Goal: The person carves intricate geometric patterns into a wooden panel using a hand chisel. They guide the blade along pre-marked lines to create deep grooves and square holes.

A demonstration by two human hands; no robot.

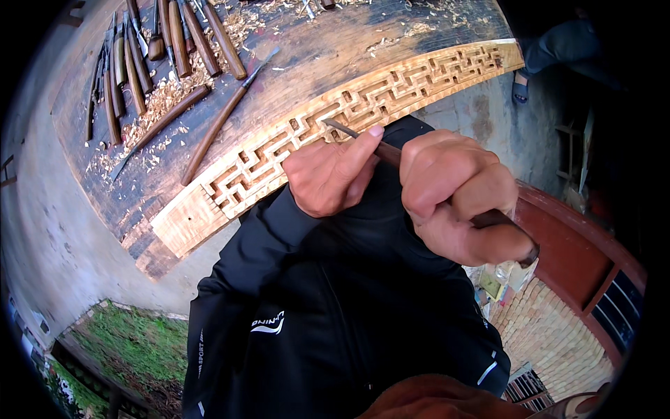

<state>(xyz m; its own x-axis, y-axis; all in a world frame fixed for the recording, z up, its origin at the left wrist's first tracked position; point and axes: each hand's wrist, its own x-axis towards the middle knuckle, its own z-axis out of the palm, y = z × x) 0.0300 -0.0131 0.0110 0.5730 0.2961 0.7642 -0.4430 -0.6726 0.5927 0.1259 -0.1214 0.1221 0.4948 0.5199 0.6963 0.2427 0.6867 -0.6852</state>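
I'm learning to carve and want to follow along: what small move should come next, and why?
Probably a short, light cut with the carving tool: its tip appears to be over the carved board's recessed pattern, the right grip is closed round the handle, and the left grip is close beside the blade, placed to guide it.

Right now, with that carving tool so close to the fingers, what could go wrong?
First, the carving tool might slip: its metal end is right beside the left hand, so a finger could get nicked. Second, the right hand grips its handle, and a hard push could perhaps chip the thin strips between the slots in the wooden board. Third, that board lies along the workbench edge, so it might shift if pressed.
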